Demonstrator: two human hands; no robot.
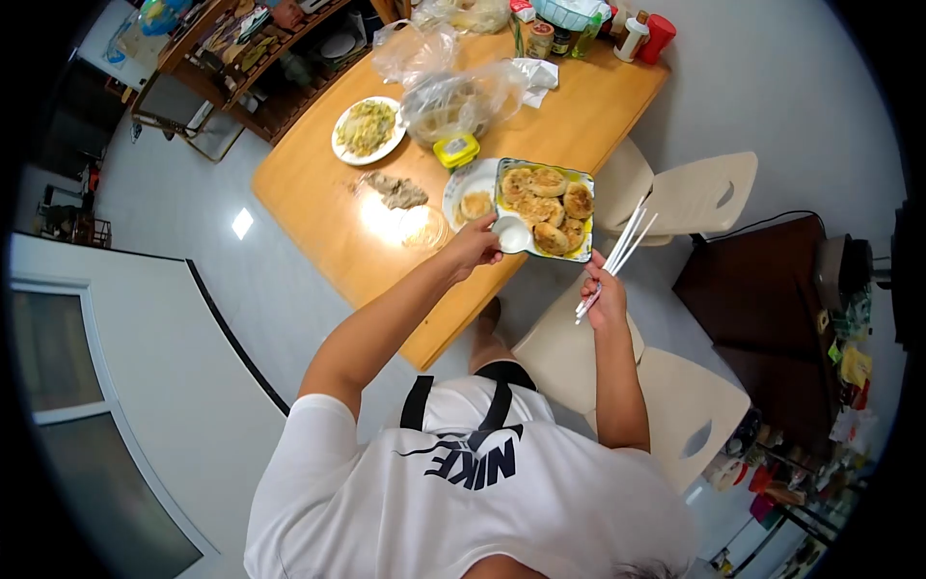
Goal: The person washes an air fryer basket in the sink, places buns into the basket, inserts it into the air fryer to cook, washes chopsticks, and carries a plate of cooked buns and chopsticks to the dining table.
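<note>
A rectangular serving plate with a dark rim carries several browned patties and has a small round white well at its near left corner. My left hand grips that corner. Several white chopsticks are held in my right hand, whose fingers also touch the plate's near right corner. Partly under or behind the serving plate is a round patterned plate with one patty on it. A clear round lid or dish lies left of my left hand.
The wooden table bears a plate of yellow-green food, a yellow-lidded box, plastic bags and a crumpled greyish item. Jars and bottles stand at the far end. Pale chairs line the right side.
</note>
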